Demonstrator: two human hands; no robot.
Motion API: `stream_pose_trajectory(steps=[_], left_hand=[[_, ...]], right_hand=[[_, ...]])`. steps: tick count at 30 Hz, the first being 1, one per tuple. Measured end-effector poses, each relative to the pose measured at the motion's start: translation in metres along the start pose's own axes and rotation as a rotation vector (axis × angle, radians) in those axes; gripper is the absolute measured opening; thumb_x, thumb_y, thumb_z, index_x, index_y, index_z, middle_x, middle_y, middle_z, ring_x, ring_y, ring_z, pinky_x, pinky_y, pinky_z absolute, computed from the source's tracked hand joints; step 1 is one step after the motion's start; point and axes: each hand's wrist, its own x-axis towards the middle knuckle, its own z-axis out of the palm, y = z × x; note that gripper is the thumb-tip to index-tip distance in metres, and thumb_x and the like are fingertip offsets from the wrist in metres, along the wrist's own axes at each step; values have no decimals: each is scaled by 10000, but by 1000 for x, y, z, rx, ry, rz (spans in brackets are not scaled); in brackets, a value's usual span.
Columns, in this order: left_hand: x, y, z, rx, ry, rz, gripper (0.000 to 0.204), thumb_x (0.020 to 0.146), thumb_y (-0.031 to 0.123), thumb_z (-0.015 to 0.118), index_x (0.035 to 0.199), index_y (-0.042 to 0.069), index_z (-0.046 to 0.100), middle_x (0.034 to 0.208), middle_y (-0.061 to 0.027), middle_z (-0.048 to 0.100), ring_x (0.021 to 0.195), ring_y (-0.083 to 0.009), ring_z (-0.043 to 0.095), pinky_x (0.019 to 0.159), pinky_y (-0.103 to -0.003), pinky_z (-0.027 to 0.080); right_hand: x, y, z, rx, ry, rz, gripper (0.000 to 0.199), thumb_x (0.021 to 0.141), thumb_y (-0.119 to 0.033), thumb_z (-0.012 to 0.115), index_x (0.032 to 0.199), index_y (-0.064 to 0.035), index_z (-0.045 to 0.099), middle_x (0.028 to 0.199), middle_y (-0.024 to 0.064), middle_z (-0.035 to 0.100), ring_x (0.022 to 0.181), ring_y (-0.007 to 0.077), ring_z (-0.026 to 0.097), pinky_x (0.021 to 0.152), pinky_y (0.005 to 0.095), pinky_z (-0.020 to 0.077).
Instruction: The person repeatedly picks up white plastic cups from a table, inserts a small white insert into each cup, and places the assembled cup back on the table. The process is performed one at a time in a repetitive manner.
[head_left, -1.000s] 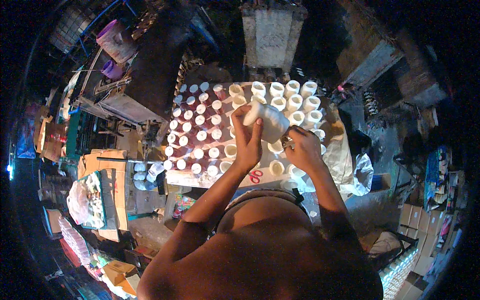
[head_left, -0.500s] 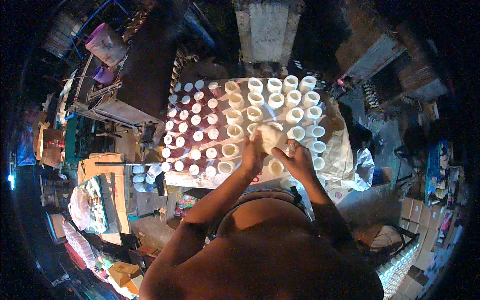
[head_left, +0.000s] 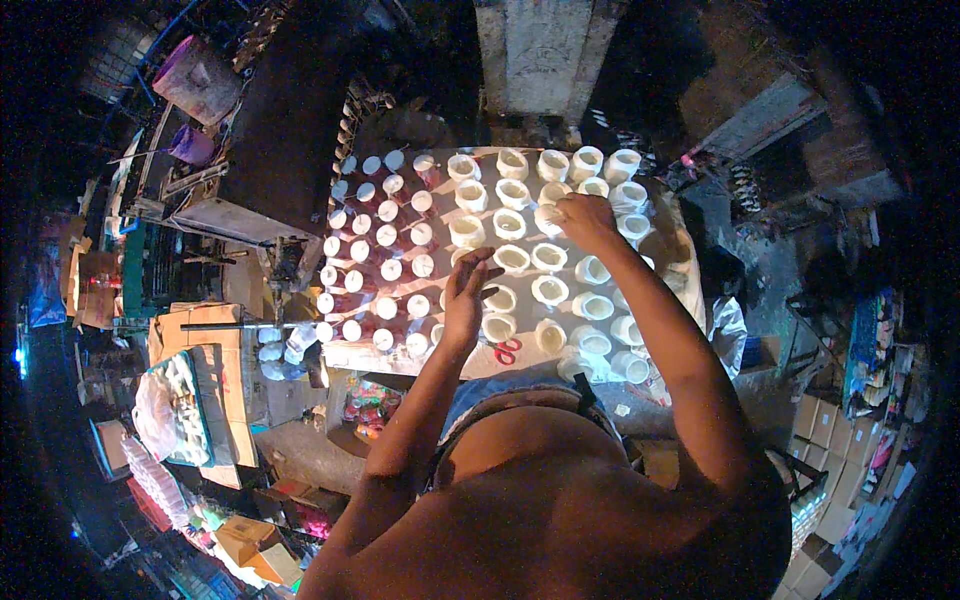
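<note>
My right hand (head_left: 588, 222) reaches out over the table, its fingers closed at the rim of a white cup (head_left: 548, 220) in the middle rows. Whether the cup rests on the table or is slightly raised, I cannot tell. My left hand (head_left: 466, 290) is open with spread fingers, holding nothing, above the near rows of white cups. These cups, such as the white cup (head_left: 511, 259) ahead of it, are open-topped, thick-rimmed and set in rows. Left of them stand several dark red cylinders with white round tops (head_left: 392, 268). Red-handled scissors (head_left: 507, 351) lie near the front edge.
The paper-covered table (head_left: 360, 358) fills the middle. A crumpled white bag (head_left: 728, 335) sits by its right side. To the left are flat cardboard (head_left: 235, 370) and a green-edged tray (head_left: 205, 405). A grey block-like stand (head_left: 545, 60) rises behind the table.
Both hands were together around a pale rounded piece near the front. Now my right hand has moved farther away to the middle rows, and my left hand has moved left and is empty.
</note>
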Motion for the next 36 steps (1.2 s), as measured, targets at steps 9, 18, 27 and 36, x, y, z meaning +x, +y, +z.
stream_pose_trajectory(steps=[9,18,27,36], left_hand=[[-18,-4,-39,46,141,52,280,1071,262,553,1281,82,595,1344,-105,657,1091,-237,684,922,-393,525],[-7,10,-45,63,132,17,291,1065,288,576,1260,74,605,1264,-97,690,1029,-221,693,875,-363,520],[5,6,-18,-133,-191,-258,593,1066,499,492,1436,36,480,1381,-206,609,1187,-312,651,1020,-463,489],[45,37,54,-528,-296,-366,626,1019,610,502,1300,57,580,1164,-132,704,1005,-275,702,882,-441,583]], right_hand=[[14,3,51,-52,-224,-14,397,775,-348,787,1097,-131,706,955,153,723,931,347,714,805,495,559],[60,61,73,-271,-133,-10,150,811,-126,634,864,-95,771,887,175,744,822,352,742,700,492,587],[-15,-23,-53,-29,139,-118,137,842,-156,637,958,-141,709,818,104,669,731,349,692,648,492,543],[-150,-138,-129,688,180,-31,431,838,-95,788,1202,-140,563,937,64,634,879,209,682,749,360,548]])
